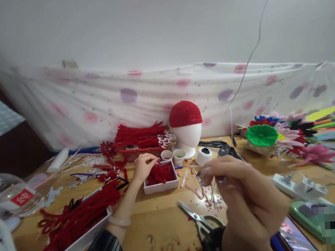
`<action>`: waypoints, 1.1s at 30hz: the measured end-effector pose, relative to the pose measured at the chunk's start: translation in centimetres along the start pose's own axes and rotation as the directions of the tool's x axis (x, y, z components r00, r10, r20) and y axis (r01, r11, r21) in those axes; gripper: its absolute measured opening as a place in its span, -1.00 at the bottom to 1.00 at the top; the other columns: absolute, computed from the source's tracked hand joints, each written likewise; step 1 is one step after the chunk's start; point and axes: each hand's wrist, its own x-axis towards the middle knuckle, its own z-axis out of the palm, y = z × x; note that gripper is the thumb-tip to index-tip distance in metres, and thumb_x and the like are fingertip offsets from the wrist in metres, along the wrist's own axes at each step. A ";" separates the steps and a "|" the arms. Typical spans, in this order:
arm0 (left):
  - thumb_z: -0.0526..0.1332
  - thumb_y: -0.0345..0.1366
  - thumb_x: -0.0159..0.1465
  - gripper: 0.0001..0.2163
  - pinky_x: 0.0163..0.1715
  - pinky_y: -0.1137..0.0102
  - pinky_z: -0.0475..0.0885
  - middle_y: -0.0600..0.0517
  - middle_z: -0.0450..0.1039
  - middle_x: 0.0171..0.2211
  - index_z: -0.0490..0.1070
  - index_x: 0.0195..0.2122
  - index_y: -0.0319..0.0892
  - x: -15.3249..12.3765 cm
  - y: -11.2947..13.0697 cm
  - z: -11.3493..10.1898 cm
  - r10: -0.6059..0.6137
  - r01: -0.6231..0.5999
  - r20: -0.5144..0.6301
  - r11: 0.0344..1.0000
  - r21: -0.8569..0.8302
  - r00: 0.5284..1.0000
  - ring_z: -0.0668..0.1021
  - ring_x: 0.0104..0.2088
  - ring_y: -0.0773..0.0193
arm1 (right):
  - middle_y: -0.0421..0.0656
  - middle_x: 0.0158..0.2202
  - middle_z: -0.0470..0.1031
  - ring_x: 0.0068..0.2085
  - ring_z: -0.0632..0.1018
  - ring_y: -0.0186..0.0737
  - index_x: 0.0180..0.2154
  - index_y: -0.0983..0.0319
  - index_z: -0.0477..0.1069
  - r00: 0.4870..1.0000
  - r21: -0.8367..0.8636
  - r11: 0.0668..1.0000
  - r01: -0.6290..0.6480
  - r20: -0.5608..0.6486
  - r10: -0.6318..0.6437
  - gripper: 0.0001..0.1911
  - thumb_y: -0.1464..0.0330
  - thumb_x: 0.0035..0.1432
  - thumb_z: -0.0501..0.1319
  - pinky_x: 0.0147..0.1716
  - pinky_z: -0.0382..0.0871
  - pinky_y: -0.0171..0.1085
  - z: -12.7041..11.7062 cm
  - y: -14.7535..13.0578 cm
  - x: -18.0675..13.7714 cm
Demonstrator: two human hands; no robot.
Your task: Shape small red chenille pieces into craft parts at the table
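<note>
My left hand [144, 167] reaches over the left rim of a small white box [161, 187] full of short red fuzzy pieces [160, 173]. Its thumb and fingers come together close to the paper cups, and what they hold, if anything, is too small to make out. Close to the camera is my right hand [245, 190], raised above the table with thumb and fingertips pinched. Whatever may be between those fingertips cannot be made out. Under it lie open scissors [196, 217] with pale green handles.
Two paper cups [179, 155] and a white thread spool [203, 156] stand before a foam head [186, 135] in a red cap. Red stems fill a basket [141, 153] and a long white box [80, 237]. A power strip [300, 185], phone [297, 235] and fuzzy flowers [261, 135] are at right.
</note>
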 end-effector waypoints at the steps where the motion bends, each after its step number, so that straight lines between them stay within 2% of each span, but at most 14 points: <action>1: 0.24 -0.15 0.17 -0.80 -0.17 0.23 0.46 -0.03 0.62 -0.37 0.59 -0.43 -0.12 0.2 0.3 -0.4 -0.009 0.008 -0.029 0.999 -0.036 1.000 0.58 -0.29 0.18 | -0.15 -0.40 0.52 -0.39 0.56 -0.18 -0.14 0.13 0.47 0.998 0.052 0.998 -0.028 -0.047 0.030 -0.67 0.53 0.18 0.03 -0.40 0.47 -0.19 0.7 0.3 0.2; 4: 0.23 -0.04 0.17 -0.67 -0.32 0.31 0.52 -0.09 0.63 -0.36 0.59 -0.31 -0.22 0.6 2.0 -1.8 -0.083 0.047 -0.170 0.977 -0.210 0.982 0.62 -0.37 0.19 | -0.14 -0.32 0.54 -0.37 0.55 -0.24 -0.22 0.17 0.48 0.980 0.114 0.977 -0.178 -0.073 0.187 -0.78 0.49 0.17 0.10 -0.38 0.47 -0.23 2.6 1.8 1.2; 6: 0.34 -0.07 0.07 -0.70 -0.32 0.31 0.54 -0.07 0.64 -0.38 0.59 -0.33 -0.23 0.4 3.8 -2.5 -0.176 0.037 -0.291 0.903 -0.428 0.941 0.62 -0.38 0.19 | -0.17 -0.39 0.52 -0.41 0.53 -0.28 -0.19 0.20 0.46 0.939 0.126 0.935 -0.333 -0.046 0.340 -0.83 0.42 0.18 0.15 -0.46 0.45 -0.30 4.1 3.1 1.9; 7: 0.38 -0.11 0.03 -0.74 -0.31 0.32 0.54 -0.05 0.63 -0.40 0.59 -0.37 -0.21 0.2 4.7 -2.8 -0.181 -0.007 -0.341 0.874 -0.485 0.923 0.62 -0.40 0.20 | -0.17 -0.41 0.52 -0.43 0.53 -0.28 -0.18 0.22 0.46 0.913 0.145 0.905 -0.400 -0.021 0.407 -0.83 0.36 0.19 0.16 -0.48 0.43 -0.32 4.8 3.7 2.2; 10: 0.41 -0.26 0.02 -0.89 -0.29 0.33 0.54 0.01 0.61 -0.46 0.57 -0.46 -0.17 -0.9 7.1 -3.3 -0.042 -0.196 -0.446 0.859 -0.474 0.894 0.61 -0.41 0.24 | -0.13 -0.36 0.54 -0.41 0.53 -0.28 -0.18 0.26 0.47 0.870 0.178 0.853 -0.491 0.140 0.472 -0.75 0.24 0.23 0.15 -0.46 0.42 -0.32 6.5 4.9 2.1; 12: 0.40 -0.32 0.04 -0.93 -0.28 0.33 0.54 0.04 0.60 -0.48 0.54 -0.49 -0.16 -1.5 8.0 -3.5 0.057 -0.290 -0.464 0.846 -0.447 0.884 0.61 -0.40 0.25 | -0.15 -0.38 0.54 -0.40 0.52 -0.27 -0.19 0.24 0.47 0.830 0.074 0.858 -0.509 0.307 0.466 -0.77 0.26 0.24 0.12 -0.44 0.39 -0.32 6.7 5.3 1.1; 13: 0.40 -0.33 0.05 -0.93 -0.28 0.32 0.54 0.04 0.59 -0.47 0.53 -0.49 -0.16 -1.7 8.2 -3.7 0.087 -0.314 -0.462 0.840 -0.442 0.883 0.61 -0.39 0.25 | -0.16 -0.38 0.54 -0.39 0.52 -0.25 -0.22 0.23 0.47 0.788 -0.040 0.868 -0.494 0.401 0.467 -0.81 0.29 0.23 0.14 -0.42 0.37 -0.30 6.5 5.3 0.3; 15: 0.39 -0.33 0.06 -0.91 -0.26 0.30 0.54 0.04 0.59 -0.45 0.51 -0.50 -0.16 -1.8 8.3 -4.0 0.113 -0.329 -0.449 0.837 -0.438 0.886 0.62 -0.37 0.24 | -0.11 -0.33 0.55 -0.32 0.53 -0.16 -0.32 0.22 0.47 0.652 -0.342 0.846 -0.408 0.539 0.533 -0.88 0.32 0.16 0.21 -0.36 0.35 -0.25 5.4 5.4 -2.0; 17: 0.39 -0.31 0.06 -0.88 -0.23 0.28 0.54 0.02 0.60 -0.44 0.48 -0.50 -0.18 -1.7 8.2 -4.4 0.112 -0.320 -0.449 0.849 -0.419 0.886 0.63 -0.36 0.23 | 0.01 -0.21 0.54 -0.20 0.53 -0.01 -0.22 0.25 0.47 0.519 -0.550 0.774 -0.313 0.583 0.625 -0.78 0.30 0.07 0.29 -0.26 0.33 -0.17 4.2 5.6 -4.8; 19: 0.40 -0.27 0.05 -0.85 -0.21 0.26 0.54 0.01 0.60 -0.43 0.46 -0.51 -0.19 -1.4 8.1 -4.8 0.094 -0.303 -0.464 0.864 -0.401 0.881 0.63 -0.36 0.22 | 0.08 -0.16 0.52 -0.14 0.52 0.06 -0.15 0.28 0.45 0.404 -0.658 0.695 -0.289 0.575 0.712 -0.72 0.31 0.08 0.28 -0.21 0.30 -0.15 3.2 5.7 -7.7; 22: 0.42 -0.24 0.02 -0.81 -0.22 0.26 0.55 0.01 0.59 -0.44 0.44 -0.51 -0.20 -1.0 8.0 -5.3 0.053 -0.273 -0.485 0.877 -0.395 0.873 0.63 -0.37 0.22 | 0.11 -0.13 0.49 -0.09 0.49 0.10 -0.12 0.29 0.43 0.331 -0.724 0.617 -0.309 0.526 0.784 -0.69 0.29 0.09 0.25 -0.18 0.26 -0.14 2.6 5.8 -11.3; 27: 0.42 -0.24 0.01 -0.81 -0.28 0.31 0.56 0.03 0.60 -0.45 0.45 -0.52 -0.21 -0.8 8.1 -6.3 0.015 -0.217 -0.488 0.907 -0.361 0.873 0.63 -0.40 0.24 | 0.01 -0.07 0.42 -0.05 0.44 0.02 -0.16 0.22 0.43 0.400 -0.715 0.617 -0.329 0.487 0.777 -0.76 0.37 0.09 0.18 -0.15 0.20 -0.16 2.4 5.3 -14.0; 30: 0.41 -0.26 0.01 -0.83 -0.29 0.34 0.55 0.03 0.61 -0.45 0.46 -0.52 -0.20 -0.9 8.1 -6.8 0.015 -0.196 -0.468 0.920 -0.340 0.883 0.63 -0.41 0.25 | -0.05 -0.14 0.45 -0.11 0.45 -0.07 -0.20 0.21 0.45 0.436 -0.682 0.638 -0.358 0.482 0.760 -0.77 0.45 0.07 0.14 -0.19 0.17 -0.21 2.3 5.1 -14.3; 33: 0.40 -0.25 0.02 -0.83 -0.29 0.34 0.55 0.04 0.61 -0.45 0.46 -0.51 -0.19 -0.9 8.1 -7.2 0.024 -0.186 -0.461 0.932 -0.310 0.887 0.63 -0.41 0.26 | -0.07 -0.22 0.47 -0.18 0.45 -0.10 -0.26 0.23 0.46 0.450 -0.685 0.617 -0.386 0.445 0.775 -0.77 0.50 0.00 0.13 -0.22 0.13 -0.22 2.5 5.2 -14.5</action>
